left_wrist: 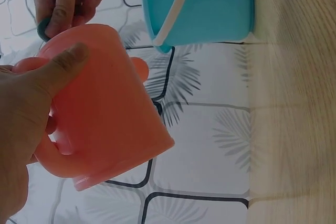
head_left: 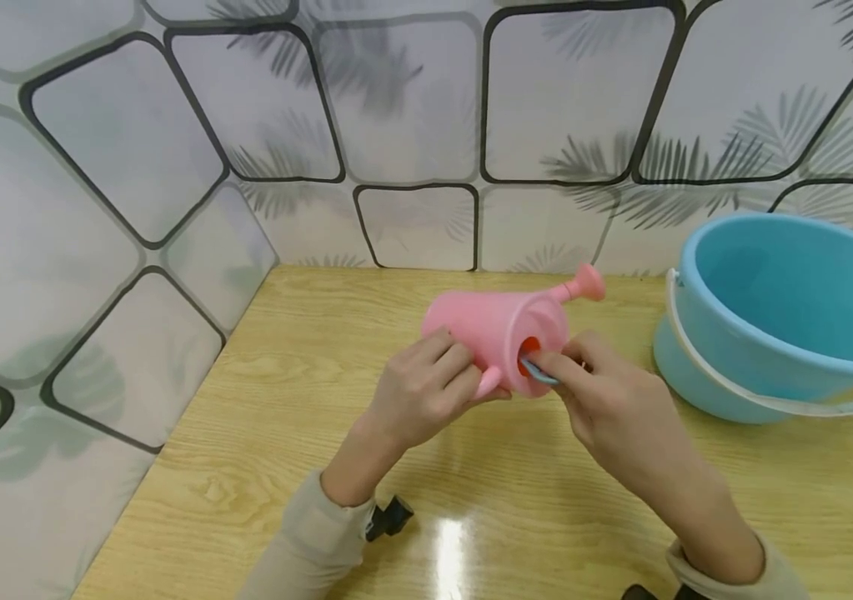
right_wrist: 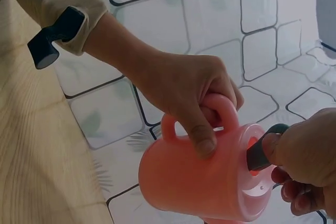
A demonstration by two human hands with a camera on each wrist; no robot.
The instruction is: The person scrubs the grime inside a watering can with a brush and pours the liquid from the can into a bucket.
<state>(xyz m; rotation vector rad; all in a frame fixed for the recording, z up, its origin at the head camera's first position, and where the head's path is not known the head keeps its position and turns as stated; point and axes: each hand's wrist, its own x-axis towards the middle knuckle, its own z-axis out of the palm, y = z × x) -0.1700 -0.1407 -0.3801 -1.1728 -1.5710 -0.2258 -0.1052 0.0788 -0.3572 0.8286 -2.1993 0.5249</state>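
Observation:
A pink watering can (head_left: 474, 321) is held tilted on its side above the table, its open top turned to the right. My left hand (head_left: 426, 387) grips its handle (right_wrist: 227, 109), with the thumb lying along the can's body in the left wrist view. At the opening, my right hand (head_left: 617, 408) pinches a flat blue-grey piece (head_left: 539, 372) that reaches partly into the can. Something orange-red (head_left: 529, 344) shows just inside the mouth; whether it joins the blue-grey piece, I cannot tell. The spout (head_left: 584, 285) points to the back right.
A light-blue bucket (head_left: 726, 392) with a white handle (head_left: 771, 404) stands on the right of the wood-grain table (head_left: 246, 467). Patterned white walls (head_left: 418, 225) rise behind and to the left. Black wrist mounts (head_left: 390, 518) sit at my sleeves.

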